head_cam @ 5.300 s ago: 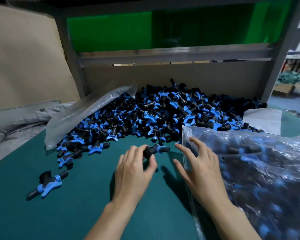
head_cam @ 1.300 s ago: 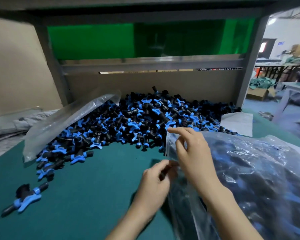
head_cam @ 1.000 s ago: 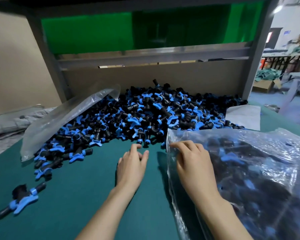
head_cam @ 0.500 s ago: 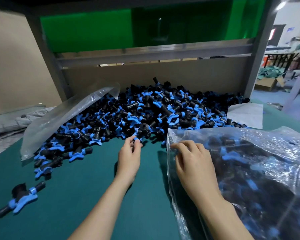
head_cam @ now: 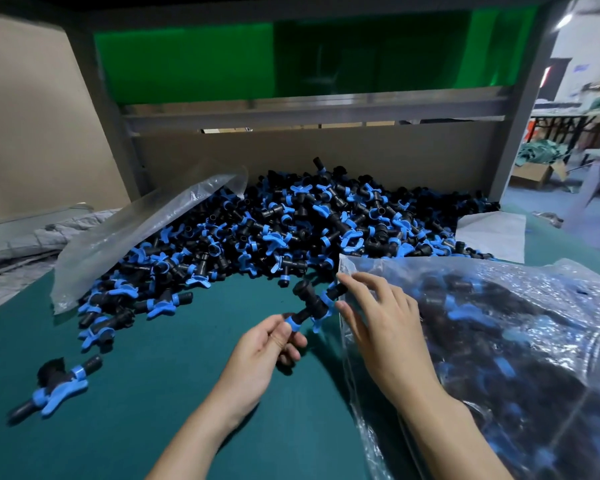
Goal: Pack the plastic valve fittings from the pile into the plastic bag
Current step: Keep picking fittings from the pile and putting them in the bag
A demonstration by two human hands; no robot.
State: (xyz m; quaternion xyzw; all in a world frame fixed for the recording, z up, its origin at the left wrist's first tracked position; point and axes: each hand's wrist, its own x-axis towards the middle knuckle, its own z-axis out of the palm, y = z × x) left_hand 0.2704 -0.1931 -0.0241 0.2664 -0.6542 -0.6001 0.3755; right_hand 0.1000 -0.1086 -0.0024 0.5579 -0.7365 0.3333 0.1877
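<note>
A big pile of black and blue valve fittings (head_cam: 291, 230) lies at the back of the green table mat (head_cam: 146, 420). My left hand (head_cam: 257, 362) grips one fitting (head_cam: 314, 301) by its lower end and holds it up at the mouth of the clear plastic bag (head_cam: 516, 341). The bag lies on the right with several fittings inside it. My right hand (head_cam: 388, 334) holds the bag's left edge between thumb and index finger, and the fitting's far tip sits between those two fingers.
A lone fitting (head_cam: 56, 389) lies at the near left of the mat. A crumpled clear bag (head_cam: 136, 233) drapes over the pile's left side. A white sheet (head_cam: 492, 233) lies at the back right. A cardboard wall and a grey frame post (head_cam: 513, 133) close off the back.
My left hand reached to the pile's front edge, took a fitting, and drew it back to the bag's mouth. My right hand stayed at the bag's edge, its fingers now more spread.
</note>
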